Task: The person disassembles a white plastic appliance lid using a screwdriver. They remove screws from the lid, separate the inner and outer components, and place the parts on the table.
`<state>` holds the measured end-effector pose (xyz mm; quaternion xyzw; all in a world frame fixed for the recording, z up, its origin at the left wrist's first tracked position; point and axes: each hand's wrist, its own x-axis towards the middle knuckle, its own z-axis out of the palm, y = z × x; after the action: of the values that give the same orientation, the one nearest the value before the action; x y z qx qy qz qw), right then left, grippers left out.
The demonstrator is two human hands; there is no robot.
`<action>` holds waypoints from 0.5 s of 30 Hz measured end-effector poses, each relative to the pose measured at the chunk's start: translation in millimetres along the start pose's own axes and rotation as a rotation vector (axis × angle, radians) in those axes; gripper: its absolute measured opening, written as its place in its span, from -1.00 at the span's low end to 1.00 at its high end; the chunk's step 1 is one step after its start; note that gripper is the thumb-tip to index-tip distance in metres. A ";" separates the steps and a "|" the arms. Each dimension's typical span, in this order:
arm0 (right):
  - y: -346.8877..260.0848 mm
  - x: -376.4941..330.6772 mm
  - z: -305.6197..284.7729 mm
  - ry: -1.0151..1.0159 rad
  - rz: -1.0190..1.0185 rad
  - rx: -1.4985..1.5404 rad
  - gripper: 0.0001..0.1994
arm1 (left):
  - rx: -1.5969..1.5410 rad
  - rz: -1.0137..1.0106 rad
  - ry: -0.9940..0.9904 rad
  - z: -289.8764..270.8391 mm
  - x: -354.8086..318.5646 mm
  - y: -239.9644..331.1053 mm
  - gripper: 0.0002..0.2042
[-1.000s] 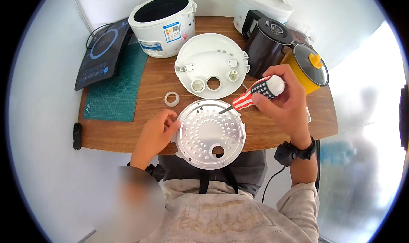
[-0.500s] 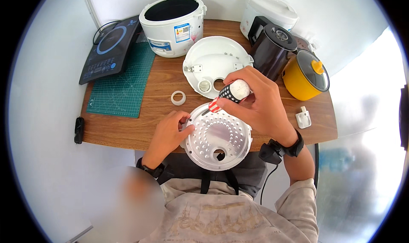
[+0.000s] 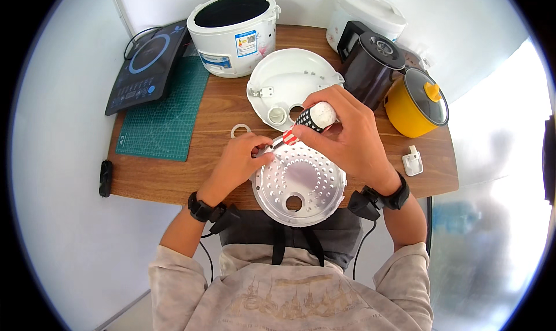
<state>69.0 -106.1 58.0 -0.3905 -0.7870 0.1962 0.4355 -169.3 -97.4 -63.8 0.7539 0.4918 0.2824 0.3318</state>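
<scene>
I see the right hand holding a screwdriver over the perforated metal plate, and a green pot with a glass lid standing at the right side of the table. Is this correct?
Not quite: the pot is yellow, not green, as the head view shows. The rest holds: the right hand holds the screwdriver over the perforated metal plate, and the pot stands at the right side of the table.

white rice cooker (image 3: 234,26), rectangular blue-and-white label (image 3: 247,43) on front
</scene>
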 end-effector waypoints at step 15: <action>61.3 16.5 -5.7 0.019 0.049 -0.043 -0.67 | -0.088 0.041 -0.139 13.5 71.9 -12.8 -0.65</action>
<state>95.7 -55.4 30.2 -0.4206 -0.7771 0.1860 0.4297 -140.5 -29.8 -75.0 0.7661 0.4392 0.2575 0.3922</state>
